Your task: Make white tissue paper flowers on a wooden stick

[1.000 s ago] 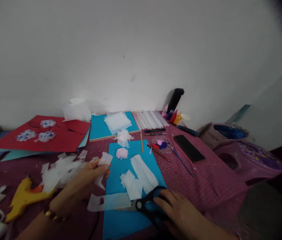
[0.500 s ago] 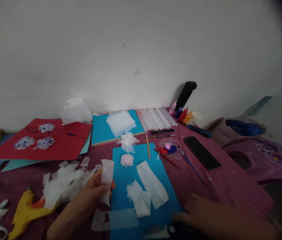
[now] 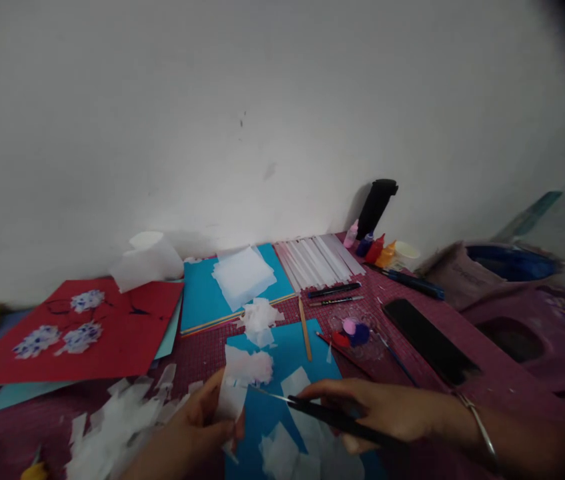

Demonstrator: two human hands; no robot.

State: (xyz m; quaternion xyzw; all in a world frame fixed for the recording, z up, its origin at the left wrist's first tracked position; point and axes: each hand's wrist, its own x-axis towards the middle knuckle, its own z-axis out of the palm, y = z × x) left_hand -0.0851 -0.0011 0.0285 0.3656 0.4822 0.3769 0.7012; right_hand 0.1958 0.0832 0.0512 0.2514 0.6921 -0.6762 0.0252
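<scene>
My left hand point(image 3: 195, 427) pinches a folded strip of white tissue paper point(image 3: 232, 397) upright at the left edge of a blue sheet point(image 3: 257, 443). In my right hand point(image 3: 377, 408) are black-handled scissors point(image 3: 335, 420). Their thin blades point left, the tips at the strip's edge; whether they touch it I cannot tell. Just behind the strip lies a pale pink paper pompom point(image 3: 262, 368), partly covered by it. More white tissue strips point(image 3: 307, 413) rest on the blue sheet below the scissors. Left of my left hand is a heap of tissue scraps point(image 3: 112, 427).
A red sheet with blue-white paper flowers point(image 3: 122, 333) lies left. Behind are a tissue stack point(image 3: 243, 277), glue sticks point(image 3: 317, 260) and a toilet roll point(image 3: 147, 260). To the right are a paint palette point(image 3: 367, 347), paint bottles point(image 3: 375, 250) and a dark phone point(image 3: 427, 340).
My right hand has brought the scissors up from the lower edge to the tissue strip. My left hand has shifted slightly right and down with the strip. The whole view has tilted upward.
</scene>
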